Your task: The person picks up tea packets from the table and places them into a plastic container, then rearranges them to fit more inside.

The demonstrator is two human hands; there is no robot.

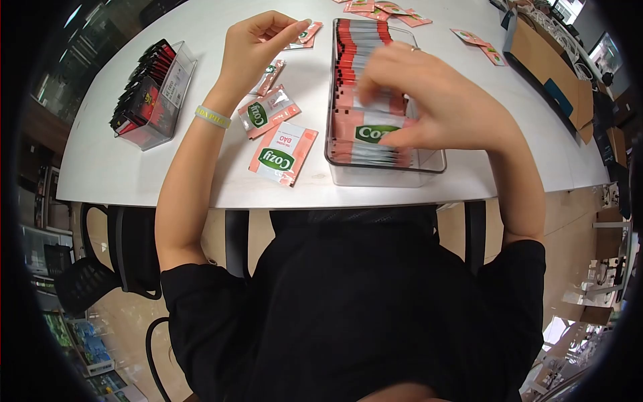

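A clear plastic box (pixel 388 175) holds a long row of pink and red tea sachets. Over its front part is my right hand (pixel 422 100), blurred, with its thumb at a Cozy sachet (pixel 365 132) in the row; whether the fingers grip it is unclear. My left hand (pixel 262 41) has its thumb and index finger pinched on a small pink sachet (pixel 312 31) left of the box's far end. Between my left forearm and the box lie loose Cozy sachets, a flat one (pixel 284 154) nearest the table edge, another (pixel 269 111) behind it and a third (pixel 270 76) farther back.
At the left stands a clear box (pixel 175 90) of black and red packets. More pink sachets (pixel 385 9) lie beyond the sachet box, and a few (pixel 479 44) at the right. An open cardboard box (pixel 546 67) sits on the table's right edge. Chairs (pixel 127 248) stand below the table (pixel 469 191).
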